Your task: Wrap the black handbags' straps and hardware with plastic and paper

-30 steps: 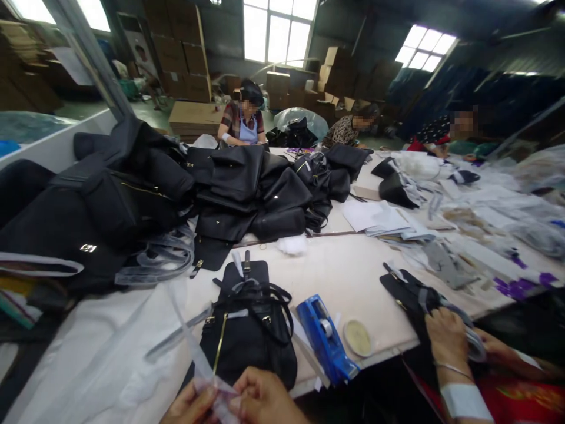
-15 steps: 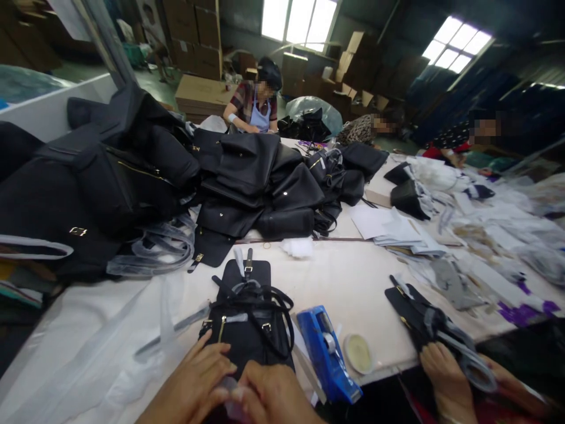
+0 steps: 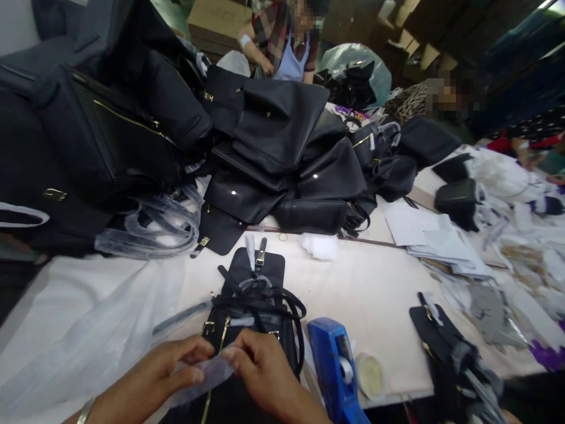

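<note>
While the bare right hand (image 3: 267, 368) pinches one end of a limp, translucent white strip of film (image 3: 212, 374) between thumb and forefinger, the bare left hand (image 3: 174, 368) sits at the strip's other part, thumb against it and forefinger held apart; whether its hidden fingers grip cannot be told. The strip: stretched between both hands, above a black, leather-like backpack (image 3: 229, 393) with gold zip and buckles, lying flap outward on the white-covered table (image 3: 366, 282). Right of the backpack: one blue tape dispenser (image 3: 331, 359) with, just beside it, one round, pale-yellow disc (image 3: 369, 376); farther right, a second black bag (image 3: 435, 341), partly wrapped. Beyond: one folded white tissue wad (image 3: 320, 246); loose white paper sheets (image 3: 424, 229); looped straps in clear film (image 3: 163, 227). Behind these, a heap of black, leather-like bags (image 3: 282, 126). Farthest: a co-worker in plaid sleeves and pale-blue apron (image 3: 291, 62), near stacked flat brown cardboard (image 3: 218, 20).
</note>
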Demonstrator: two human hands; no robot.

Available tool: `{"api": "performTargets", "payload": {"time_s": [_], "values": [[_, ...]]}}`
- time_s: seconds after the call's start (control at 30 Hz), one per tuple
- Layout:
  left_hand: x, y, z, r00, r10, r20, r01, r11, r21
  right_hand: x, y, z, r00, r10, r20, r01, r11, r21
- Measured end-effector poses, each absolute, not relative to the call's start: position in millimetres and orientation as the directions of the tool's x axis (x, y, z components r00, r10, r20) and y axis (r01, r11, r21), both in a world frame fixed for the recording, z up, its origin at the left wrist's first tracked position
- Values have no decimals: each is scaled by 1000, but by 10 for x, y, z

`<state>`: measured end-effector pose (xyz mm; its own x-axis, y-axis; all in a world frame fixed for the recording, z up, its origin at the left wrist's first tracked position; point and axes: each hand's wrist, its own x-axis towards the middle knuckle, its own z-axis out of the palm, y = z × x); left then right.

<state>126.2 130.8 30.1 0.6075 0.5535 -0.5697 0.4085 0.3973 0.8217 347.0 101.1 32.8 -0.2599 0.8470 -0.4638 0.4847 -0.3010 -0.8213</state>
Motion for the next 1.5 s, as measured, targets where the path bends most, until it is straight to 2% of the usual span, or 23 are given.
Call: {"api": "performTargets", "payload": {"time_s": [0.1,0.2,0.27,0.37,0.43,0.57,0.63,0.73,0.8,1.0,1.23,1.37,1.5], "values": [[1260,1396,42,602,544,-584,204,602,772,3319,1305,154,-393,832,-392,525,-147,-838],[1240,1481,-189,519,561,-645,152,682,715,3265,1693,-39,-504,782,-367,536,-51,-843],[1202,1534,-273,453,583,-675,179,682,709,3271,1962,-203,-434,806,-403,642,-38,-766],[1148,1593,-288,416,594,-688,227,665,712,3282,2256,-473,-212,869,-446,838,-74,-541],[1136,1615,-242,403,605,-687,247,651,718,3264,2337,-603,-189,864,-467,869,-75,-489],[1161,1622,-96,362,653,-665,271,609,745,3241,2275,-558,-263,859,-440,831,-30,-555],[1174,1612,-35,372,678,-634,255,582,772,3298,2168,-388,-289,874,-390,767,-32,-640],[1182,1582,29,370,715,-592,228,548,805,3477,1929,-65,-355,859,-368,435,-196,-879],[1191,1547,79,361,737,-572,209,533,820,3609,1734,131,-385,847,-367,269,-277,-922],[1262,1315,343,364,793,-488,185,452,873,3801,1234,508,-310,919,-244,439,-90,-894],[1274,1002,554,424,821,-381,187,333,924,3841,856,693,-328,924,-194,495,-7,-869],[1282,861,648,425,820,-383,224,315,922,3888,689,715,-290,949,-127,498,36,-866],[1297,751,696,442,814,-376,233,301,925,3916,561,727,-330,937,-118,500,67,-864]]}}
